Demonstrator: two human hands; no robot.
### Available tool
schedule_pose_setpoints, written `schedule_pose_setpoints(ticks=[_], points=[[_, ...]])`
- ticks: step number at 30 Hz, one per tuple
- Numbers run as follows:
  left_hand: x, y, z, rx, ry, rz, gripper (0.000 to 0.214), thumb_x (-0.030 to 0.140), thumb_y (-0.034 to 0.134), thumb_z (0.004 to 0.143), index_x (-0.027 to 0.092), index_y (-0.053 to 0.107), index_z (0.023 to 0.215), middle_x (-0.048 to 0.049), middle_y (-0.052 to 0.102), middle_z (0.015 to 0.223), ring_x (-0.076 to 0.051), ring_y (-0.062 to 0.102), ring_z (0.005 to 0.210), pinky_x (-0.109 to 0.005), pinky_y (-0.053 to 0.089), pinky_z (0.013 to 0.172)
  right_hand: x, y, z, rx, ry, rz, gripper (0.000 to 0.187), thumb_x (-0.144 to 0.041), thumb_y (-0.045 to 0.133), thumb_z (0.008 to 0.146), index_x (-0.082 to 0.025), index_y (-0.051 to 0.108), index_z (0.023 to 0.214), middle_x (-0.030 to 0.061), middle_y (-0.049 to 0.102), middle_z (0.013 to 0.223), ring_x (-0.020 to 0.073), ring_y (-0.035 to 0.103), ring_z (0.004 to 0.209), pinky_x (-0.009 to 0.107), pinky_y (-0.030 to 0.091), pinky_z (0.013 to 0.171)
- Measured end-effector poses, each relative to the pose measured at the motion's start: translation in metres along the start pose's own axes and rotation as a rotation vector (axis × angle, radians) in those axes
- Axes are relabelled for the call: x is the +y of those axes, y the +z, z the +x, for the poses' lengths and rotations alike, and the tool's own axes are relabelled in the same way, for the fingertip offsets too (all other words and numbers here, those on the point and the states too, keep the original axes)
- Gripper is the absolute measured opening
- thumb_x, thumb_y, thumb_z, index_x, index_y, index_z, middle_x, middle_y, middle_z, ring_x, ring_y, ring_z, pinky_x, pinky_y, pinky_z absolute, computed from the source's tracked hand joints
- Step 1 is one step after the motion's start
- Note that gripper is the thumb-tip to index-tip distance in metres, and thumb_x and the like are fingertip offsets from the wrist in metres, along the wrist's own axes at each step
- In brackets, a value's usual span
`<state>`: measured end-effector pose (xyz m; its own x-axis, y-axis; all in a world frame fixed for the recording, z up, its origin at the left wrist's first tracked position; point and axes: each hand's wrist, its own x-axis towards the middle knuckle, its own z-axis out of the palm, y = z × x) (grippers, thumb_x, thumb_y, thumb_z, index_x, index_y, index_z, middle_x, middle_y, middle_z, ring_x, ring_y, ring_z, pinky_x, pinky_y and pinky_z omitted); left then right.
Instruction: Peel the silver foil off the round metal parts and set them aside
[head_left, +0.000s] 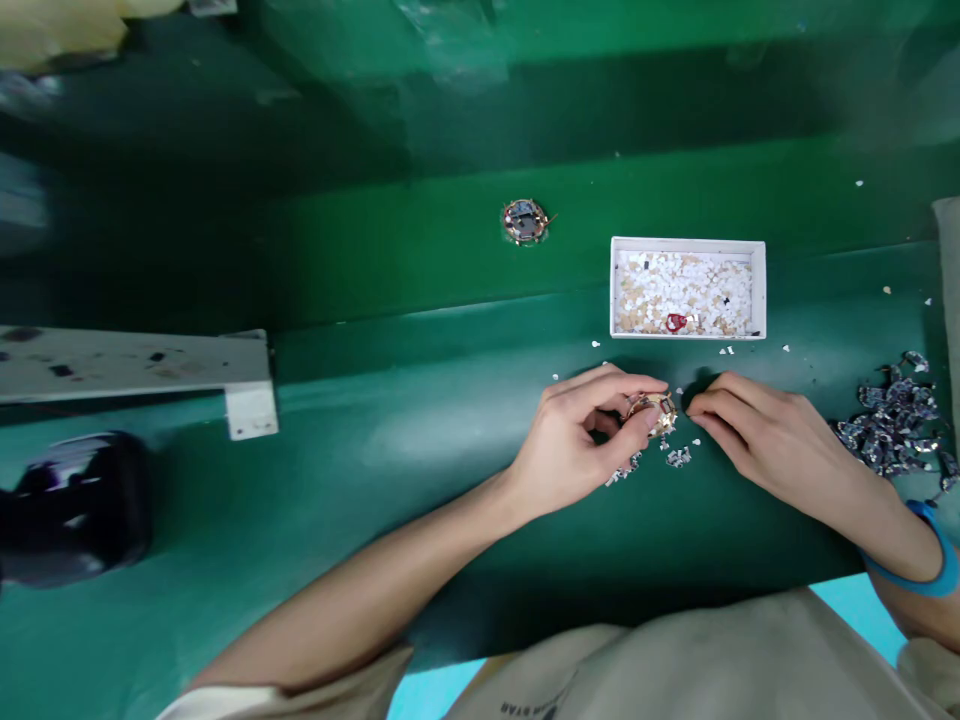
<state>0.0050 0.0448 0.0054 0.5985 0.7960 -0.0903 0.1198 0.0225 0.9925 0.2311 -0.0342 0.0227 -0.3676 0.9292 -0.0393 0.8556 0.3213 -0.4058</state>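
My left hand (581,440) is closed around a small round gold-coloured part (654,408), held just above the green work surface (420,440). My right hand (757,435) rests beside it on the right, fingers pinched together at the part's edge; what they pinch is too small to make out. Tiny silvery scraps (679,457) lie under and between both hands. A second round gold part (524,221) lies alone farther back on the green belt.
A white open box (688,246) of pale chips with one red piece (676,322) stands just behind my hands. A heap of silvery metal pieces (892,415) lies at the right. A grey-white bracket (247,400) and a dark round object (75,505) sit at the left.
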Motion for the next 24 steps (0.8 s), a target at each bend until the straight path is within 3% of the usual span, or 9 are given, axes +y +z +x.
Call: schedule_pose_setpoints(ticks=[9, 15, 21, 24], points=[[-0.0073, -0.0037, 0.002, -0.017, 0.039, 0.011, 0.022, 0.017, 0.071, 0.094, 0.013, 0.078, 0.114, -0.0048, 0.065, 0.087, -0.009, 0.062, 0.062, -0.018, 0.054, 0.05, 0.0025, -0.0041, 0.0002, 0.001, 0.079, 0.098, 0.014, -0.025, 0.047, 0.112, -0.02, 0.059, 0.116, 0.0048, 0.065, 0.107, 0.0188, 0.067, 0.085, 0.033, 0.048, 0.067], [-0.0093, -0.0053, 0.0026, -0.037, 0.138, 0.055, 0.024, 0.014, 0.066, 0.096, 0.014, 0.075, 0.119, -0.0082, 0.071, 0.098, -0.011, 0.067, 0.074, -0.02, 0.058, 0.062, 0.0051, -0.0025, -0.0008, 0.032, 0.078, 0.11, 0.009, -0.026, 0.056, 0.108, -0.022, 0.063, 0.113, 0.0038, 0.065, 0.11, 0.0177, 0.066, 0.085, 0.033, 0.049, 0.07], [-0.0098, -0.0034, 0.0016, -0.024, 0.061, 0.046, 0.035, 0.018, 0.067, 0.096, 0.014, 0.069, 0.13, -0.0072, 0.076, 0.094, -0.012, 0.068, 0.072, -0.019, 0.058, 0.062, -0.0007, 0.0038, 0.0051, 0.089, 0.004, -0.032, 0.016, -0.025, 0.048, 0.112, -0.019, 0.063, 0.107, 0.005, 0.068, 0.1, 0.0194, 0.068, 0.086, 0.034, 0.048, 0.066], [-0.0076, -0.0035, 0.0018, -0.042, 0.043, 0.052, 0.033, 0.021, 0.067, 0.096, 0.014, 0.07, 0.128, -0.0057, 0.077, 0.088, -0.011, 0.066, 0.065, -0.019, 0.056, 0.058, -0.0028, 0.0017, 0.0067, 0.166, 0.039, 0.055, 0.014, -0.026, 0.05, 0.111, -0.019, 0.062, 0.109, 0.006, 0.068, 0.103, 0.0179, 0.069, 0.087, 0.031, 0.051, 0.068]])
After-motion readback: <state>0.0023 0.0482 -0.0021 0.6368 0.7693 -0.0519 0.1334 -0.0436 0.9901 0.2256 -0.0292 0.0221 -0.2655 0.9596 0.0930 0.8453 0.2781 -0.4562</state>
